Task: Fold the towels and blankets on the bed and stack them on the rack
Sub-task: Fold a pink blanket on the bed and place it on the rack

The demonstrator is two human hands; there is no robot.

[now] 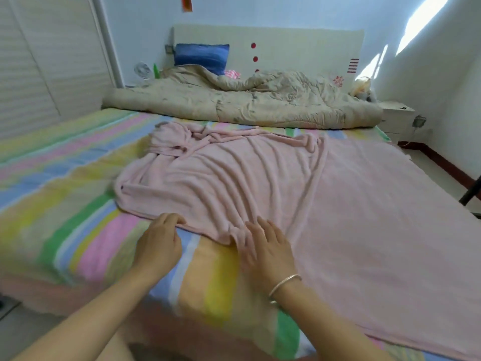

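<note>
The left hand (161, 241) reaches to the near hem of the pink blanket (260, 178). Its fingers (177, 219) are bent together and curled over that edge, gripping the cloth; the thumb is hidden beneath. The right hand (265, 248), with a silver bangle (283, 285) on the wrist, lies palm down just beside it. Its fingers (256, 227) are straight and slightly fanned, pressing flat on the blanket where the hem bunches into a small fold. They are somewhat blurred.

The pink blanket lies across the middle and right of the bed (65, 191), over a sheet striped in pastel colours. Its right part is smooth and flat and reaches the bed's right edge. Its left part is rumpled, with long creases running from the hands toward a bunched heap at the far left corner.

A beige quilt (247, 105) lies crumpled across the head of the bed, just beyond the blanket, and a blue pillow (201, 57) leans on the pale headboard (299, 50) behind it. A white nightstand (395, 115) stands at the far right.
</note>
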